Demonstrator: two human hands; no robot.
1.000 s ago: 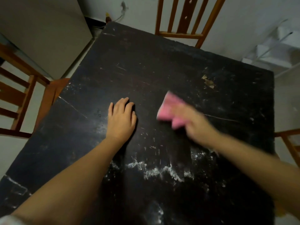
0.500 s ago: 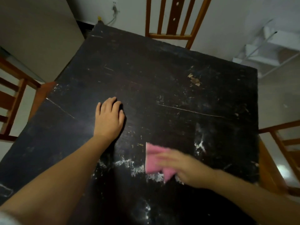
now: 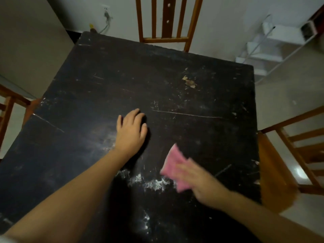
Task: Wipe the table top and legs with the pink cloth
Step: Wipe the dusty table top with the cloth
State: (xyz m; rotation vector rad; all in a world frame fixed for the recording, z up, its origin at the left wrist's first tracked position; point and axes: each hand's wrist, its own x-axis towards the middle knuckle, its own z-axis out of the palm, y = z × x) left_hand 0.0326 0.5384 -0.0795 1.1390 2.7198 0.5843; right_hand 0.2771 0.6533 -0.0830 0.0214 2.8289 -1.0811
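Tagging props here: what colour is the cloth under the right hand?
Pink, a plain cloth; the head view shows it, blurred by motion.

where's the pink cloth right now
In the head view, the pink cloth lies on the table top under the right hand, near the white smear.

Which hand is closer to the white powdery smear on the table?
The right hand. It presses the pink cloth down right beside the white smear's right end. The left hand rests flat on the table farther away, above and left of the smear.
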